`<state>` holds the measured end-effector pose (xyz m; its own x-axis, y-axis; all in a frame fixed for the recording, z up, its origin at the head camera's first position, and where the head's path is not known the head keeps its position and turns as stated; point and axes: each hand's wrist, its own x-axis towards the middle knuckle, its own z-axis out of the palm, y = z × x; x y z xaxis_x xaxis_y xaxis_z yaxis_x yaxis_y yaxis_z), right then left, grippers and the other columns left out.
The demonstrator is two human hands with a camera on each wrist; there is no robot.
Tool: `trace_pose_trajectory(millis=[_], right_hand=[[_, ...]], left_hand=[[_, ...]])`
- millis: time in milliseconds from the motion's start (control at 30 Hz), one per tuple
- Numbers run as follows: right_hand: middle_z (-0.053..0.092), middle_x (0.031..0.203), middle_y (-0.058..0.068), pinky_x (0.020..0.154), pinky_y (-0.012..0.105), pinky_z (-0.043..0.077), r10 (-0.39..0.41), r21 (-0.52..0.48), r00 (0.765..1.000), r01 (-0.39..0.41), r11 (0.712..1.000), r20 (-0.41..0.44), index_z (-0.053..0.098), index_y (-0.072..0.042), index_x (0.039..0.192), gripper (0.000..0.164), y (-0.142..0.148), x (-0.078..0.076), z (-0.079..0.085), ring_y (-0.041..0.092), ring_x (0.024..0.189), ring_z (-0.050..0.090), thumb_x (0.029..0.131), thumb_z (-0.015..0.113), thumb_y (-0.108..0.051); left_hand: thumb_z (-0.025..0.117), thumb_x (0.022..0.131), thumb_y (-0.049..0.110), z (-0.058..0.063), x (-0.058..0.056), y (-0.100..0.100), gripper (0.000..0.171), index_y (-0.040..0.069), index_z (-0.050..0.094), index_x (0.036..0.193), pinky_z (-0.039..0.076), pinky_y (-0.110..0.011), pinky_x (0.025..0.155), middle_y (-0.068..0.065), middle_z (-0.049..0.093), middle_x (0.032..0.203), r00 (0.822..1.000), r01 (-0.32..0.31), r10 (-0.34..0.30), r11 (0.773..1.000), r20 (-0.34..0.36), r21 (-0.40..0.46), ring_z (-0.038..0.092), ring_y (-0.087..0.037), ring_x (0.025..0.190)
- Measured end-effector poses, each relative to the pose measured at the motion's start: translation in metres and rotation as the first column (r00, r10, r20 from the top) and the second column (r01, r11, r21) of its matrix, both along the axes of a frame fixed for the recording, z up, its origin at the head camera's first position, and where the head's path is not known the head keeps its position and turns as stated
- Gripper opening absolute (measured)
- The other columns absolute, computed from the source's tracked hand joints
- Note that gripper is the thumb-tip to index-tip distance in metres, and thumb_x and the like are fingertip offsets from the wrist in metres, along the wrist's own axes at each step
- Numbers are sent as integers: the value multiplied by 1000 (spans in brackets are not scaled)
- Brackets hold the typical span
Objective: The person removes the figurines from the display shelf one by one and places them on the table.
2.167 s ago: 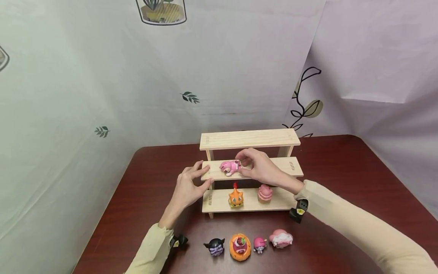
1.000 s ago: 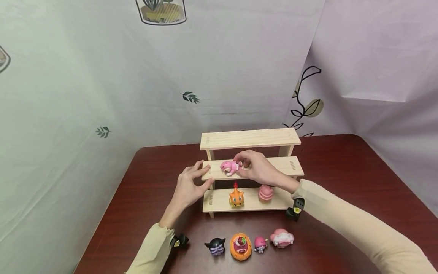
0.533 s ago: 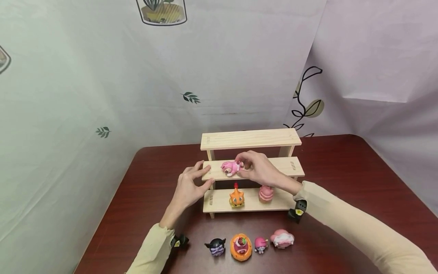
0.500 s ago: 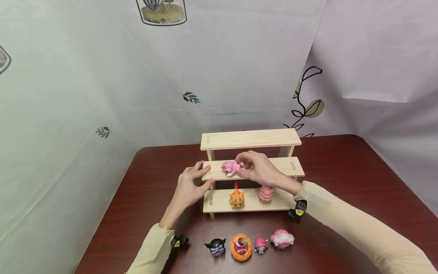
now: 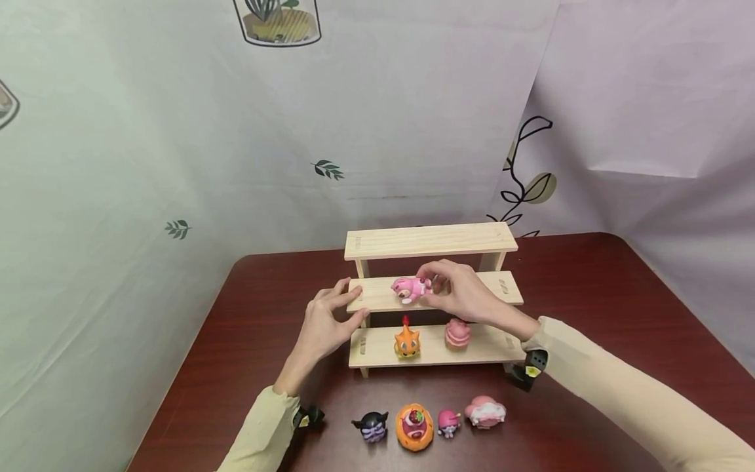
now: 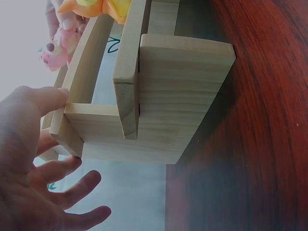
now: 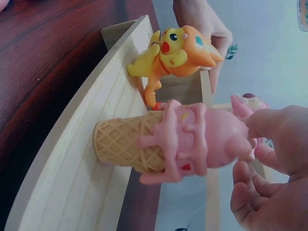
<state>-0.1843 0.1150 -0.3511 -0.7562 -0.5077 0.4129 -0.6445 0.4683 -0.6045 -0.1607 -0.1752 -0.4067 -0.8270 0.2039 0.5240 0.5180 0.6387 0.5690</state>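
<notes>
My right hand (image 5: 457, 288) pinches a pink bear figurine (image 5: 407, 289) between thumb and fingers at the middle board of a three-tier wooden display shelf (image 5: 430, 239). The bear lies on its side with its head to the left; whether it touches the board cannot be told. My left hand (image 5: 324, 318) grips the left end of that middle board, thumb at the front edge, as the left wrist view also shows. On the bottom board stand an orange figurine (image 5: 407, 342) with a yellow face and a pink ice-cream cone figurine (image 7: 183, 142), close below my right hand.
In front of the shelf, on the dark red table (image 5: 236, 393), sit a black horned figurine (image 5: 372, 427), an orange ring-shaped toy with a strawberry (image 5: 414, 426), a small pink figurine (image 5: 448, 423) and a pink-and-white toy (image 5: 485, 412). A patterned cloth (image 5: 413, 131) hangs behind.
My right hand and the pink bear have shifted a little to the right along the middle board since half a second ago. My left hand has stayed at the board's left end.
</notes>
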Motion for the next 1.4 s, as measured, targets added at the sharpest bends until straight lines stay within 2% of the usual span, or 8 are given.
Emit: trace_pose_trajectory(millis=[233,467,633,800,967,1200,1400], right_hand=[[66,90,-1,61,33,49,2,-9,998,-3,1000,-61,68,-7,104,31,11,7,2,17,74,62,78,84,-6],[66,92,-2,60,28,46,0,2,998,0,1000,-59,68,-8,106,31,23,15,7,15,75,62,79,81,-4],[65,94,-3,62,30,47,0,-11,998,-1,1000,-59,67,-8,107,31,33,20,11,15,76,61,79,80,-1],[65,94,-5,64,32,48,-23,-5,995,23,1000,-101,67,-10,107,33,45,28,13,13,76,60,79,80,0],[63,88,-10,62,27,47,-51,-6,989,51,999,-139,68,-12,107,35,55,36,14,10,74,59,77,82,0],[59,80,-8,56,28,49,-80,-30,989,77,997,-121,69,-18,105,36,69,51,12,8,67,57,77,82,0],[59,80,-12,58,19,43,-90,-49,982,83,995,-163,68,-20,105,41,80,63,9,8,65,56,73,84,2]], left_hand=[[84,80,21,0,2,-1,44,5,74,120,44,-61,90,-22,59,134,1000,3,-3,1000,-4,3,58,-45,112],[84,81,21,0,3,-2,44,5,74,120,46,-60,89,-23,59,134,1000,9,-9,1000,-13,8,58,-46,112],[84,81,20,0,3,-1,43,5,74,120,45,-61,89,-22,59,134,1000,6,-6,1000,-6,3,58,-46,112],[84,81,20,1,2,0,43,5,74,120,44,-62,90,-22,59,135,1000,14,-14,1000,-1,9,58,-46,112],[84,81,20,1,1,0,43,5,74,120,44,-62,90,-22,59,134,1000,10,-10,1000,0,11,58,-45,112],[84,80,20,2,1,0,43,5,74,119,44,-62,90,-22,59,134,1000,10,-10,1000,0,12,58,-46,112],[84,80,20,1,1,0,43,5,74,119,44,-62,90,-22,59,134,1000,11,-11,1000,-3,11,58,-45,112]])
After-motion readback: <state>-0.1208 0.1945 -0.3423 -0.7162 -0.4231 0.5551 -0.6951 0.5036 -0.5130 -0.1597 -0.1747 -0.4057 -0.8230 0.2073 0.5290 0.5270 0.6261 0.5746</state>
